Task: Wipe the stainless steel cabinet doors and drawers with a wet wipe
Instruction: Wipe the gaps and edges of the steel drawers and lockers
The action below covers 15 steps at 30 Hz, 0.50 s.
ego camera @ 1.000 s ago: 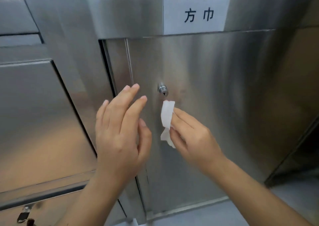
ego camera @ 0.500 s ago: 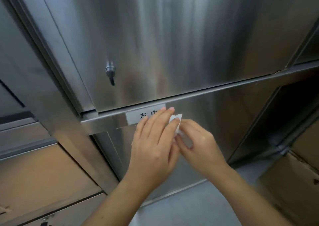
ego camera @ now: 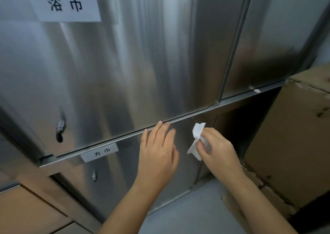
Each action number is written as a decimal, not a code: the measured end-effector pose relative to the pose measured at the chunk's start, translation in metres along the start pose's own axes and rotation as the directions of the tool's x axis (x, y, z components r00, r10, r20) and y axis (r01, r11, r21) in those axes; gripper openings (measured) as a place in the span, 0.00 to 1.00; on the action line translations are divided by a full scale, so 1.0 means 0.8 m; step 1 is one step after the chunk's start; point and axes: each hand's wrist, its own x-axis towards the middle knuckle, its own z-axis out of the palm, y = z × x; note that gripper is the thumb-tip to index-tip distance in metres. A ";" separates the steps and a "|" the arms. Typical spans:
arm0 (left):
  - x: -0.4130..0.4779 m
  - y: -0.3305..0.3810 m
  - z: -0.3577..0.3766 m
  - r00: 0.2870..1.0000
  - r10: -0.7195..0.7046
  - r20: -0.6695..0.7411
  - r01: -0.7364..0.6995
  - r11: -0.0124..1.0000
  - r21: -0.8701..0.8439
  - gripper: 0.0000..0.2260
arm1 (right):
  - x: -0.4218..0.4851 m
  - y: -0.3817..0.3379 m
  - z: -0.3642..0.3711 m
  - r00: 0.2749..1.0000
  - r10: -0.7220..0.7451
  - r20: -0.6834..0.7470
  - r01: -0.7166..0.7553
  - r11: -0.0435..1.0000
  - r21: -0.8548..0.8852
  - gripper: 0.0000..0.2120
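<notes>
Stainless steel cabinet (ego camera: 276, 37), brushed finish, fills the view from left to right.

- Upper door (ego camera: 134, 64): large and closed, takes up most of the frame.
- Box (ego camera: 294, 135): brown cardboard with worn edges, stands at the right, just beside the cabinet.
- Lower door (ego camera: 125, 171): closed, sits under a rail (ego camera: 235, 99) that runs between the two doors.
- Floor (ego camera: 187, 216): grey, at the foot of the cabinet.
- Left hand (ego camera: 157, 153): released and holding nothing, fingers straight and close together in front of the lower door, tips reaching the rail. Contact with the metal cannot be told.
- Right hand (ego camera: 217, 149): pinches the wipe between thumb and fingers, to the right of the left hand and apart from it.
- Upper label (ego camera: 67, 5): white with two black characters, at the top left of the upper door.
- Wipe (ego camera: 197, 133): white and crumpled, held at the upper right of the lower door, just below the rail.
- Lower label (ego camera: 100, 152): small, under the rail.
- Two locks: one on the upper door (ego camera: 60, 126), one on the lower (ego camera: 94, 175).
</notes>
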 end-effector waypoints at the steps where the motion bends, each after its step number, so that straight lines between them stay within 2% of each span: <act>1: 0.003 0.012 0.002 1.000 -0.001 0.003 0.001 1.000 -0.008 0.17 | -0.001 0.007 -0.011 1.000 0.015 -0.004 -0.015 1.000 -0.008 0.09; 5: 0.012 0.051 0.018 0.999 0.035 0.008 -0.034 0.999 -0.018 0.13 | -0.011 0.031 -0.041 0.998 0.064 -0.014 -0.065 0.997 -0.045 0.07; 7: 0.015 0.063 0.025 0.998 0.051 0.026 -0.051 0.998 -0.034 0.16 | -0.015 0.039 -0.047 0.994 0.105 -0.022 -0.106 0.992 -0.066 0.08; 9: 0.019 0.069 0.034 0.997 0.068 0.037 -0.067 0.997 -0.036 0.14 | -0.016 0.047 -0.047 0.991 0.130 -0.011 -0.131 0.988 -0.085 0.09; 15: 0.046 0.069 0.068 0.992 0.104 0.074 -0.100 0.993 -0.059 0.16 | -0.003 0.067 -0.035 0.993 0.114 -0.024 -0.116 0.978 -0.173 0.10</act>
